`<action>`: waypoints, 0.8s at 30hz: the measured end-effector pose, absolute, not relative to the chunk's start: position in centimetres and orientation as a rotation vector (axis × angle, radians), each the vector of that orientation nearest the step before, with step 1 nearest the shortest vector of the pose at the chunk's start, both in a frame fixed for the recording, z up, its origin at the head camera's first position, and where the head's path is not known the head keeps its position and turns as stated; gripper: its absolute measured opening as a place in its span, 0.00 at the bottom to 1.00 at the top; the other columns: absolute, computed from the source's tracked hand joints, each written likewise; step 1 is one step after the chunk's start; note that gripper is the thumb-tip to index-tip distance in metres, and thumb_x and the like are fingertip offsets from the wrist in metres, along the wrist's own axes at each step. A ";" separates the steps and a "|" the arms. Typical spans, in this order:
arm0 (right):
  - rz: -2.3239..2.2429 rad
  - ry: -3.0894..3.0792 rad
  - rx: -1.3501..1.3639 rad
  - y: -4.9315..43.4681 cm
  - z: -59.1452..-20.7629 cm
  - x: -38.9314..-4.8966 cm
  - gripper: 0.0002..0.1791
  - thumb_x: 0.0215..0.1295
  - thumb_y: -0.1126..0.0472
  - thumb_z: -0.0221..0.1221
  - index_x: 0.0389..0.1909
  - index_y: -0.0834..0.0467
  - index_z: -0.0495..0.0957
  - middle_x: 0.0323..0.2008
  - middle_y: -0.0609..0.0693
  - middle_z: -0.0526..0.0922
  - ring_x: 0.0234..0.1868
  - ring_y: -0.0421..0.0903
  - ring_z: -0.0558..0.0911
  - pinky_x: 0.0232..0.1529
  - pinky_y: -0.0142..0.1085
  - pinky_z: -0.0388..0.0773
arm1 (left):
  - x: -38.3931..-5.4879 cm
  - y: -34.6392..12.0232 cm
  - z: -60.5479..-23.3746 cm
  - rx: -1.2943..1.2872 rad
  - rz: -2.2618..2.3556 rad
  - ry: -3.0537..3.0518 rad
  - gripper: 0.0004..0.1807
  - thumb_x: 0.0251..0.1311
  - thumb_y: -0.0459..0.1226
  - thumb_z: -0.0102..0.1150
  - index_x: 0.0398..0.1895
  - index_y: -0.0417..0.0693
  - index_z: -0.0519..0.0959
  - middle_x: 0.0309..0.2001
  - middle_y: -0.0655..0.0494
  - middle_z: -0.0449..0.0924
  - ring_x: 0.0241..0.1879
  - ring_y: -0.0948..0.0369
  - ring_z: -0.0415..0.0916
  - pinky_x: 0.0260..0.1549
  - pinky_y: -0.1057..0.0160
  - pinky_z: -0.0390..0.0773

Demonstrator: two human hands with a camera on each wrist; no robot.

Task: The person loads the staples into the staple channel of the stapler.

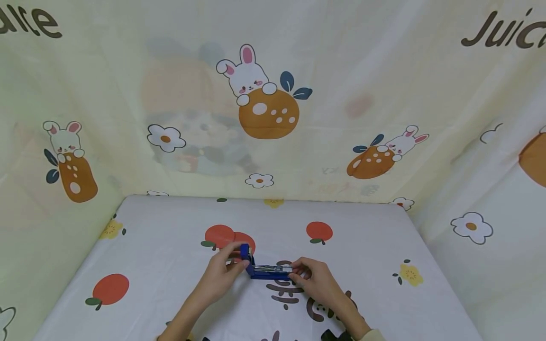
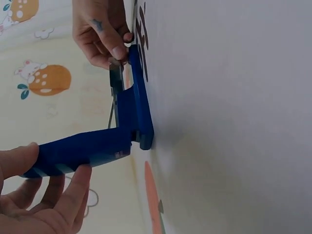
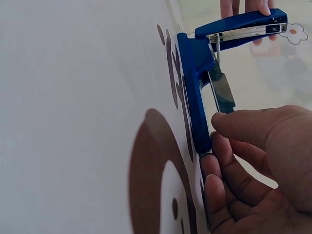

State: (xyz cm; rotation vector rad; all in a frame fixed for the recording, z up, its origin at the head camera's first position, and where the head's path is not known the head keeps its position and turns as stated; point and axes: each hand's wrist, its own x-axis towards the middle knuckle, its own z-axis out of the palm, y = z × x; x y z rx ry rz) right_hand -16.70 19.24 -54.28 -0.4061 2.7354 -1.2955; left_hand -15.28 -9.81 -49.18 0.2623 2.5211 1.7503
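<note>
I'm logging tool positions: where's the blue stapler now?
Low in the head view, near the middle, the blue stapler is between the left hand and right hand, both gripping it.

Soft light, faint shadow on tablecloth (image 1: 367, 265), dimmer wrist views.

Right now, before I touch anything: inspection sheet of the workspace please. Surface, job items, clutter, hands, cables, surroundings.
Surface: white table covering, printed with fruit and dark markings.
Job items: one blue stapler, opened wide; top arm raised from the base, metal rail exposed.
Clutter: dark shapes cut off at the head view's bottom edge; cannot tell what they are.
Left hand: left hand holds the raised top arm.
Right hand: right hand has its thumb on the rail's free end, fingers curled by the base's end.
Cables: nothing seen.
Surroundings: pale hanging fabric behind and at both sides, printed with rabbits and flowers.
</note>
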 end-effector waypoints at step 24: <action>-1.299 2.732 -0.395 19.2 -54.2 -16.7 0.06 0.67 0.58 0.72 0.43 0.51 0.86 0.33 0.42 0.87 0.30 0.34 0.77 0.32 0.27 0.77 | -15.5 -8.8 -49.4 0.334 1.742 2.519 0.22 0.70 0.29 0.65 0.65 0.49 0.79 0.54 0.51 0.86 0.57 0.52 0.82 0.55 0.62 0.88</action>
